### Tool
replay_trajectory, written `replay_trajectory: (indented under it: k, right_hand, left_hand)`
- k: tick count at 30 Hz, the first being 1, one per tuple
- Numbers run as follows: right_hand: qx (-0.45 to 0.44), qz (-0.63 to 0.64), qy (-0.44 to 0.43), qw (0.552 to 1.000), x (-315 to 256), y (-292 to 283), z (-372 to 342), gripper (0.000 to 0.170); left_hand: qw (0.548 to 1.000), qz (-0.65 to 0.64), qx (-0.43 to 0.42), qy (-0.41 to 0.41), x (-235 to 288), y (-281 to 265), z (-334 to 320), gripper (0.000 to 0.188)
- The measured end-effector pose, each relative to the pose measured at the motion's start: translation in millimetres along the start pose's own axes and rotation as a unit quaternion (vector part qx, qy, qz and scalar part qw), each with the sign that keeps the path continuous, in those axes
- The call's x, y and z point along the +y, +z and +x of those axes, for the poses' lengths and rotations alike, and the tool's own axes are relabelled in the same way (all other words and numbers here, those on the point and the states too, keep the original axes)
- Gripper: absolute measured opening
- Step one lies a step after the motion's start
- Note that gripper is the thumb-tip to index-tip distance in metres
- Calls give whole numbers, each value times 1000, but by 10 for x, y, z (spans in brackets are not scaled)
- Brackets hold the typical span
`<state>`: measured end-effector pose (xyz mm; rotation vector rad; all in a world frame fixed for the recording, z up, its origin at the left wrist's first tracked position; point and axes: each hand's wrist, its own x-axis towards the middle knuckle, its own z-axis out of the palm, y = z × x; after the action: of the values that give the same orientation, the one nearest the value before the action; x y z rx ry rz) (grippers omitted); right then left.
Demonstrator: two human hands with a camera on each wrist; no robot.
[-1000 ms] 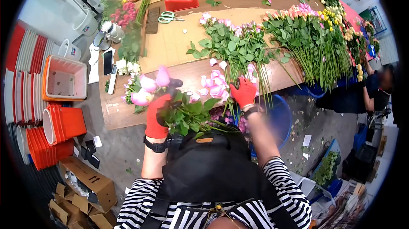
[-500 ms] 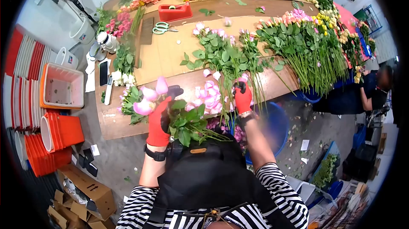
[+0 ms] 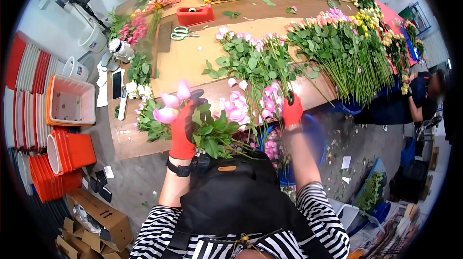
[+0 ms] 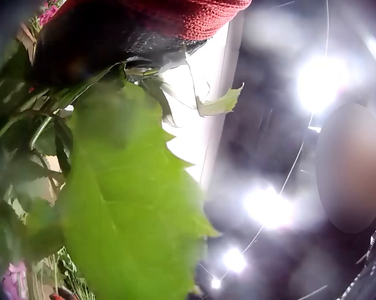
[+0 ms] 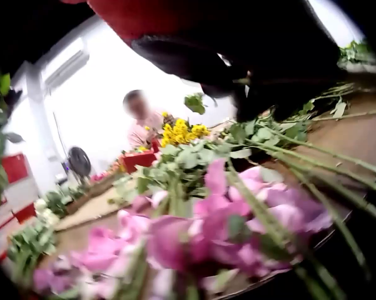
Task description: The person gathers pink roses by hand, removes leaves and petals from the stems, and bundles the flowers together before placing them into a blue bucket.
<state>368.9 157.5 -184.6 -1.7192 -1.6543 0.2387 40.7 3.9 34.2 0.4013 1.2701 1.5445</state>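
Observation:
My left hand (image 3: pixel 182 131), in a red glove with dark palm and fingers, grips a small bunch of pink roses (image 3: pixel 166 114) above the table's near edge. Their leafy stems (image 3: pixel 212 136) point toward my body; a large serrated leaf (image 4: pixel 132 194) fills much of the left wrist view. My gloved right hand (image 3: pixel 292 110) is at the near edge, its dark fingers (image 5: pixel 194 62) curled round a rose stem (image 5: pixel 244 81), mostly hidden by the glove. Loose pink petals (image 3: pixel 236 107) lie left of this hand. Beyond it, more pink roses (image 3: pixel 251 59) lie with stems hanging over the edge.
Peach and yellow roses (image 3: pixel 342 47) lie at right. Green-handled scissors (image 3: pixel 181 33) and a red tape dispenser (image 3: pixel 195 15) are farther back. A phone (image 3: pixel 117 84) lies at left. A blue bin (image 3: pixel 313 143) stands below the edge. Another person (image 3: pixel 424 95) is at far right.
My right hand has moved right along the table edge, away from the petals. A blurred rose head raised above the others half a second ago no longer stands out. The left hand keeps its grip.

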Motion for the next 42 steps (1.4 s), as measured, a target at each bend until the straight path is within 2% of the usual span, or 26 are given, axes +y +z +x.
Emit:
replay_trajectory:
  k: [2,5,8,11,12,14,15,18,19,20,21,23,24,26,29,30,33,34,37,38,40,42]
  right_hand:
    - [51,-164,-110,979,-281,-129,215,46]
    - [-176,-80,-113,975,-609,30,247,51]
    - [-219,-268,-155,925,-994,346,-2,51]
    - [-227,-342,-94,907,-928,685,-119,49]
    - [-203,-291,-63,933,-904,707,-98,43]
    - [-150,-105,-26,983,-684,860,-36,42]
    - [-123,-12,-7,992,-616,860,-4,42]
    - [-87,58,7,995,-344,717,64,44]
    - [-80,92,18,992,-364,596,111,44]
    - [-102,112,86,985,-368,446,159,35]
    - [-167,165,144,961,-259,405,230,34]
    - [-292,266,257,882,78,316,401,30]
    - [-297,155,217,917,213,278,429,30]
    - [-294,-70,129,945,430,260,455,29]
    - [-221,-69,122,965,647,277,440,32]
    - [-247,-63,124,959,638,240,455,36]
    - [-160,-170,106,966,506,195,376,41]
    - [-102,-223,56,968,200,45,348,45]
    - [-26,-236,-143,961,-162,-107,404,46]
    - [-43,-216,-182,958,-149,-27,408,42]
    - [-116,-158,-195,961,-207,133,391,38]
    - [-188,-119,-206,953,-350,277,319,34]
  left_hand:
    - [999,-46,-10,4,-45,-19,-13,36]
    - [998,-64,-5,0,-67,-43,-43,37]
    - [998,-53,13,3,-32,19,-99,36]
    - [996,-80,32,-15,-32,-43,-131,34]
    - [996,-81,37,-11,-19,-59,-132,34]
    - [995,-88,51,-4,-26,-85,-152,33]
    - [994,-92,59,-2,-41,-103,-162,33]
    - [995,-87,47,0,-68,-127,-146,34]
    - [996,-83,42,3,-56,-112,-151,35]
    - [996,-78,45,10,-77,-122,-144,35]
    - [996,-78,38,11,-72,-120,-138,35]
    - [997,-77,26,12,-69,-104,-121,36]
    - [997,-73,31,11,-71,-83,-124,36]
    - [997,-65,40,11,-65,-43,-111,36]
    - [995,-94,38,-7,-106,-67,-87,35]
    - [994,-107,36,-11,-131,-82,-77,35]
    - [995,-91,49,-5,-161,-89,-67,34]
    - [995,-88,48,-1,-174,-103,-63,34]
    - [997,-65,45,13,-199,-122,-64,34]
    - [998,-46,43,21,-191,-112,-79,34]
    - [997,31,47,60,-225,-133,-105,36]
    - [997,25,43,52,-208,-122,-108,36]
